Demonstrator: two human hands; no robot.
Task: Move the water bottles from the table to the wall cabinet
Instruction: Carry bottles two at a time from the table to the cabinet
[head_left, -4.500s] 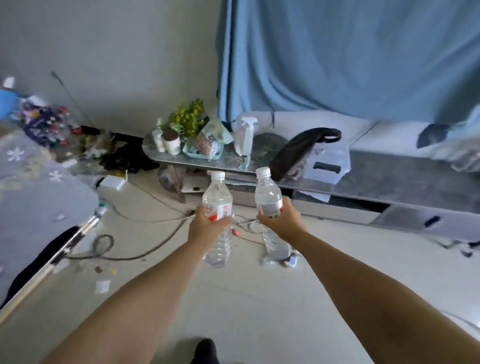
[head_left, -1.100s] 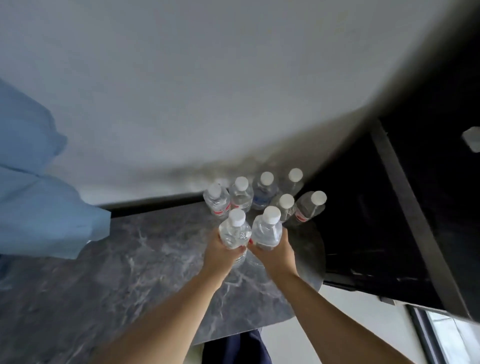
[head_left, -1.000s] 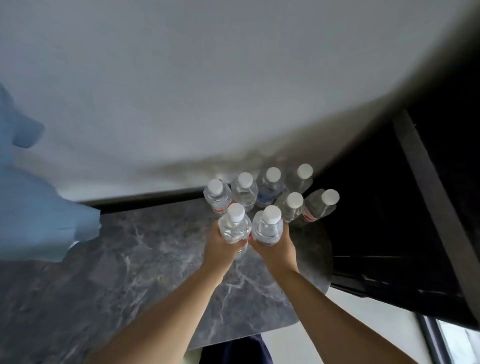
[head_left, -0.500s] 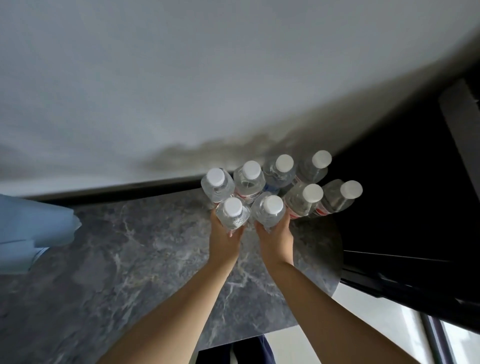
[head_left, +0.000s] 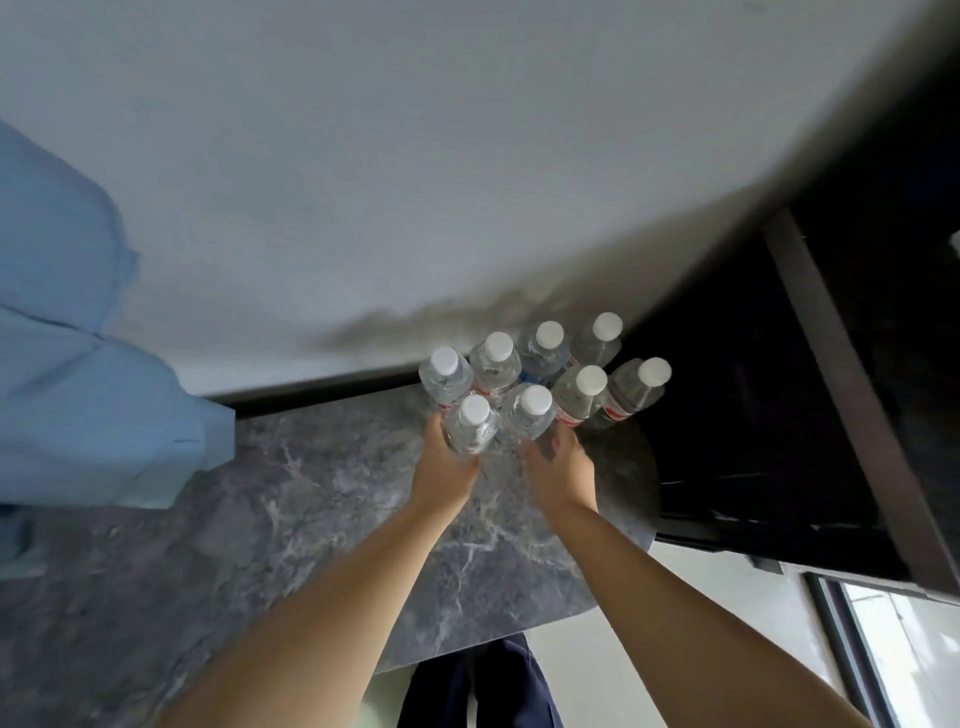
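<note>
Several clear water bottles with white caps (head_left: 543, 345) stand clustered on the grey marbled cabinet top (head_left: 311, 499), against the white wall. My left hand (head_left: 441, 467) is wrapped around the front-left bottle (head_left: 471, 428), which is upright at the near edge of the cluster. My right hand (head_left: 561, 465) is at the lower part of the front-right bottle (head_left: 527, 415), fingers around its base and slightly blurred. Both bottles touch the group behind them. Their bottoms are hidden by my hands.
A blue curtain (head_left: 78, 389) hangs at the left over the surface. A dark cabinet body with a slanted edge (head_left: 841, 389) rises on the right. The rounded corner of the marbled top (head_left: 613, 571) lies under my right forearm. A window (head_left: 909, 660) shows at the bottom right.
Earlier I carried both bottles from the low table. Over the last second my hands pushed them forward against the cluster, and the view has shifted slightly.
</note>
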